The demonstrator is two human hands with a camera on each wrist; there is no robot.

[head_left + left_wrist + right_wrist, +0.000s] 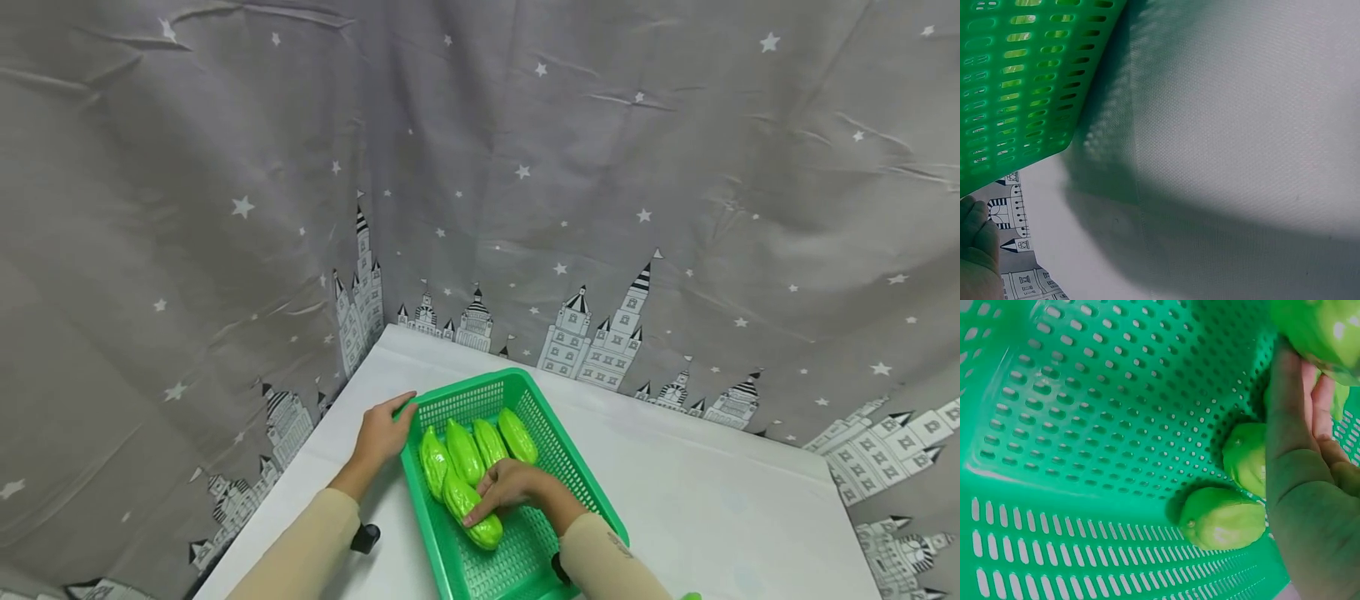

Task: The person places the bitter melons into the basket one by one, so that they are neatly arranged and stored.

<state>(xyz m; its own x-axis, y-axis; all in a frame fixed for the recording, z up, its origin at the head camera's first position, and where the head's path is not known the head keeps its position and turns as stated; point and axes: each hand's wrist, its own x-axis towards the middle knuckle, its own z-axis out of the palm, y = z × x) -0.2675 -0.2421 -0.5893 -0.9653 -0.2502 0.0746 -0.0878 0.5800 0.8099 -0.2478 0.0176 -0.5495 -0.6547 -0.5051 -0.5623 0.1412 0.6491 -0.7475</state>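
Note:
Inside a green plastic basket [577,467], my right hand [513,487] grips a light green, ridged gourd [472,512], thumb on its upper side. Its lower end is tilted toward the front of the basket. Several similar gourds [517,435] lie side by side at the basket's far end; the leftmost touches or nearly touches the held one. My left hand [382,433] rests against the basket's far left corner, fingers extended at the rim. In the right wrist view, the right hand [1310,481] partly hides the held gourd [1325,337]. The left hand [977,250] shows below the basket wall [1022,94].
The basket stands on a white table [720,500] in the corner of a grey curtain [480,167] printed with stars and castles. A small bright green thing [692,596] peeks in at the bottom edge, beside the right sleeve [611,558].

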